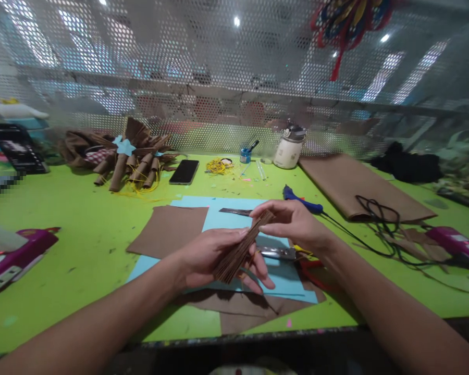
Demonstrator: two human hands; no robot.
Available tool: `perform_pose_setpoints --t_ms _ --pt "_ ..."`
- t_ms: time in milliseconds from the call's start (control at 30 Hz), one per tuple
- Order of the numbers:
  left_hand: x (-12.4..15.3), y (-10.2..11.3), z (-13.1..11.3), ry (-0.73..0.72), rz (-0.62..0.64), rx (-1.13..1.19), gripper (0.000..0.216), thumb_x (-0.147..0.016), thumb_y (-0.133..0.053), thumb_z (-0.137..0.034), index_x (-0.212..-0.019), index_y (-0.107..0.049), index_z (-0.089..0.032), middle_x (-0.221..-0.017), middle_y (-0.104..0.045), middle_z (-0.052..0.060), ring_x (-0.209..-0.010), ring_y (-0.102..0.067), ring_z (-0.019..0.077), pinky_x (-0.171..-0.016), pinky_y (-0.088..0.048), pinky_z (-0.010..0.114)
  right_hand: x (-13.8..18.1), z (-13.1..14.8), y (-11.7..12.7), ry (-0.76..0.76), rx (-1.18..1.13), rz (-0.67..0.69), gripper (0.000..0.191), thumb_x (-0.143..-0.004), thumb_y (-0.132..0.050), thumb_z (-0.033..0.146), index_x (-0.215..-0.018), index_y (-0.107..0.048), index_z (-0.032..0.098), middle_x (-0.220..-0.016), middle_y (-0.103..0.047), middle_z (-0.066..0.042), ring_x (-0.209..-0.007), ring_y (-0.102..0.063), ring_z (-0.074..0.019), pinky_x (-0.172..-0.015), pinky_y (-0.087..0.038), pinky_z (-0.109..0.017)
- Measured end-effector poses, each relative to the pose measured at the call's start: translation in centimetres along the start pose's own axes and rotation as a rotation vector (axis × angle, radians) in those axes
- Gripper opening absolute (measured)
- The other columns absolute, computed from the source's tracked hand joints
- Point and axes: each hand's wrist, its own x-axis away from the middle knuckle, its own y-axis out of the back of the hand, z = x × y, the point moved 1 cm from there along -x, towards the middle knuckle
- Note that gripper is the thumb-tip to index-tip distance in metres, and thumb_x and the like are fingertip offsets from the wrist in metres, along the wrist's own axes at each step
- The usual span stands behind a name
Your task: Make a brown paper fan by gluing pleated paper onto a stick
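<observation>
Both forearms bare, slanting in from the lower corners and converging mid-view: left forearm (pixel 113 307), right forearm (pixel 379 294). Left hand (pixel 204 258) sits lower and nearer the body, palm turned inward, its thumb (pixel 231 236) laid forward on top and its fingers (pixel 261 264) reaching out beneath, slightly spread — a supporting grip. Right hand (pixel 297 224) is a little higher and farther out, wrist bent inward, thumb and forefinger closed toward the left in a light pinch — remaining fingers mostly hidden.

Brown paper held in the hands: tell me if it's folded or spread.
Folded: the brown paper forms a narrow strip of closely stacked pleats between the left hand and right hand.
</observation>
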Motion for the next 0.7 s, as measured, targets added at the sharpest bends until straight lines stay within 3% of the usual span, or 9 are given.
perform_pose_setpoints --t_ms 133,267,400,567,700 --pt "-0.1 0.4 0.1 0.038 -0.037 -0.029 0.043 -0.092 -0.038 -0.044 -0.086 -0.062 -0.009 -0.089 -0.068 0.018 -0.088 -0.066 0.0307 -0.082 -0.048 0.049 -0.1 -0.2 0.2 -0.017 0.003 -0.039 0.018 -0.073 -0.074 0.023 -0.09 -0.069 0.018 -0.079 -0.069 -0.002 -0.074 -0.063 -0.0136 -0.073 -0.051 -0.03" --pt "-0.1 0.8 -0.3 0.029 -0.188 -0.17 0.045 -0.09 -0.042 -0.049 -0.093 -0.063 -0.01 -0.087 -0.069 0.017 -0.083 -0.066 0.0273 -0.075 -0.048 0.04 -0.3 -0.6 0.7 0.001 -0.003 -0.084 0.015 -0.074 -0.074 0.025 -0.086 -0.069 0.017 -0.074 -0.066 -0.001 -0.069 -0.06 -0.013 -0.069 -0.049 -0.029" --pt "0.4 0.6 -1.4 -0.06 -0.305 -0.42 0.042 -0.088 -0.046 -0.05 -0.093 -0.066 -0.013 -0.085 -0.069 0.012 -0.081 -0.062 0.0227 -0.069 -0.045 0.031 -0.4 -0.9 1.1 -0.02 0.006 -0.11 0.014 -0.076 -0.072 0.027 -0.085 -0.068 0.016 -0.07 -0.064 0.0 -0.066 -0.058 -0.0126 -0.067 -0.046 -0.029" --pt "0.8 -0.1 -2.4 -0.161 -0.473 -0.771 0.032 -0.081 -0.059 -0.046 -0.072 -0.066 -0.015 -0.068 -0.06 0.002 -0.065 -0.05 0.015 -0.058 -0.035 0.024 -0.5 -0.9 0.8 -0.032 -0.031 -0.1 0.015 -0.078 -0.071 0.028 -0.086 -0.067 0.016 -0.072 -0.063 0.0 -0.067 -0.058 -0.0131 -0.067 -0.046 -0.03" --pt "0.8 -0.7 -2.5 -0.22 -0.556 -0.899 0.029 -0.078 -0.061 -0.043 -0.078 -0.071 -0.016 -0.078 -0.064 0.005 -0.074 -0.054 0.0187 -0.062 -0.038 0.025 -0.4 -0.8 0.3 -0.022 -0.081 -0.1 0.016 -0.077 -0.071 0.027 -0.089 -0.068 0.017 -0.072 -0.064 -0.001 -0.067 -0.058 -0.0134 -0.067 -0.047 -0.03"
